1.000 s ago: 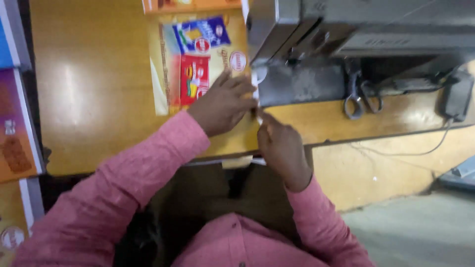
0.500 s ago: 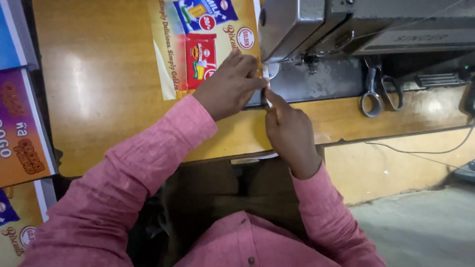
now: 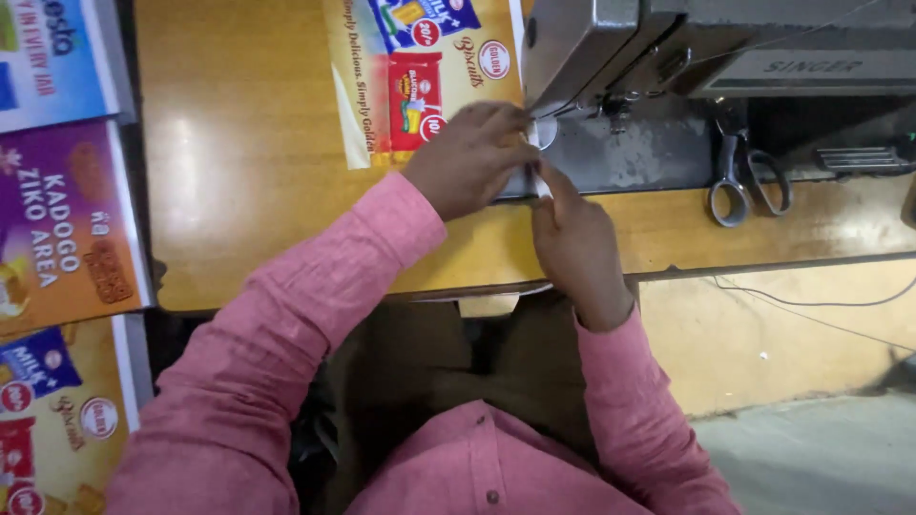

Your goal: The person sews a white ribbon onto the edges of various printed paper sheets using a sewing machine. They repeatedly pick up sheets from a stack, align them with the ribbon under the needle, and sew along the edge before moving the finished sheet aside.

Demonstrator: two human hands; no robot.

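left hand [image 3: 468,157] flat on printed sheet [image 3: 382,95], pressing, not clenched; right hand [image 3: 572,238] pinching its white edge [image 3: 537,176] just beside sewing machine [image 3: 668,48]; scissors [image 3: 744,186] well right.

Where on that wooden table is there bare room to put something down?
Bare wood lies left of the printed banner, up to the table edge, and along the front edge below the scissors. It is crowded where the left hand and right hand meet beside the sewing machine.
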